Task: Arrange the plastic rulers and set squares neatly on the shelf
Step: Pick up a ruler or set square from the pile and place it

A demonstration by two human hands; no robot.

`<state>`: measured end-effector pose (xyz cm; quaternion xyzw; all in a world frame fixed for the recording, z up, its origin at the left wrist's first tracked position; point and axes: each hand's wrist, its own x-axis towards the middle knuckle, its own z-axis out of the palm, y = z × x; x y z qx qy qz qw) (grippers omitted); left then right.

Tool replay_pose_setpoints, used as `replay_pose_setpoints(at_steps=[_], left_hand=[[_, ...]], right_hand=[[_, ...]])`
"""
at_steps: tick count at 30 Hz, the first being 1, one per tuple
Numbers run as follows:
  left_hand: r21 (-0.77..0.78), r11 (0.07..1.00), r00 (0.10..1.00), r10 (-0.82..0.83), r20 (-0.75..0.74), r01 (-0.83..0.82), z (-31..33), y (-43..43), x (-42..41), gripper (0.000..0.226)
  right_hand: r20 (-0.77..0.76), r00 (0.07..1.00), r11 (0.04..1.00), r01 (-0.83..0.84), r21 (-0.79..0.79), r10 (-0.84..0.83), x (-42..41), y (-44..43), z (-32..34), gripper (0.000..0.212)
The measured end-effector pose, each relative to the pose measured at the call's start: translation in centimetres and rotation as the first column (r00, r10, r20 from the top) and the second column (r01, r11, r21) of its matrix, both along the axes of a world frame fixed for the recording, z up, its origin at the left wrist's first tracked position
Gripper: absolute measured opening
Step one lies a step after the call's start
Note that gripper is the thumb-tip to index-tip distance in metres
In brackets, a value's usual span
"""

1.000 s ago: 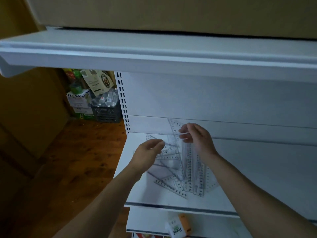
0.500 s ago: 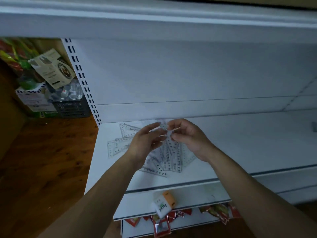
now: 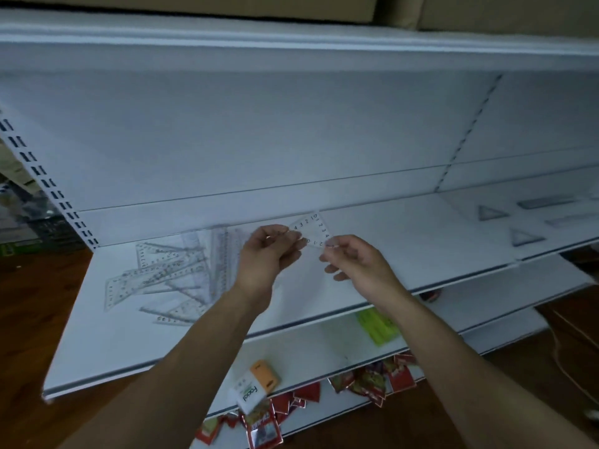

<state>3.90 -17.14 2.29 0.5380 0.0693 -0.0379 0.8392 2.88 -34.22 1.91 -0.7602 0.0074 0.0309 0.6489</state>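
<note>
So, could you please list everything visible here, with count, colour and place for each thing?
held set square: one, clear, above the shelf
pile of rulers and set squares: several, clear, overlapping on the shelf's left
laid-out set squares: two, clear, shelf's right
laid-out rulers: at least two, clear, shelf's right
shelf: one, white
box: one, white and orange, lower shelf
green packets: number unclear, lime green, lower shelf
red packets: many, red, bottom shelf
left hand: pinches the held set square
right hand: pinches the held set square
</note>
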Motion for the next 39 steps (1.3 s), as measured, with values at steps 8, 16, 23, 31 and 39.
replay_pose_setpoints(at_steps=[8,16,23,31,39], left_hand=[[0.136,0.970,0.977,-0.209,0.046,0.201,-0.5,-16.4,-2.8,0.020],[0.258,0.917,0.939,-0.334,0.085,0.303,-0.6,-31.4,-4.6,0.010],[0.314,0.857,0.889,-0.453,0.076,0.410,-1.9,-41.0,-3.1,0.007],[0.308,0.837,0.863,-0.498,0.089,0.452,-3.1,-52.2,3.3,0.012],[0.321,0.861,0.888,-0.448,0.108,0.395,-2.4,-60.0,12.6,0.013]], right_hand=[[0.032,0.964,0.964,0.264,0.020,-0.265,-5.4,-16.4,0.7,0.015],[0.093,0.862,0.866,0.500,-0.005,-0.498,-9.9,-29.9,0.6,0.015],[0.046,0.765,0.763,0.644,-0.056,-0.643,-10.5,-38.5,-1.4,0.017],[0.032,0.735,0.732,0.678,-0.067,-0.677,-5.3,-48.8,-1.6,0.016],[0.066,0.787,0.774,0.616,-0.148,-0.614,4.3,-57.6,-0.3,0.019]])
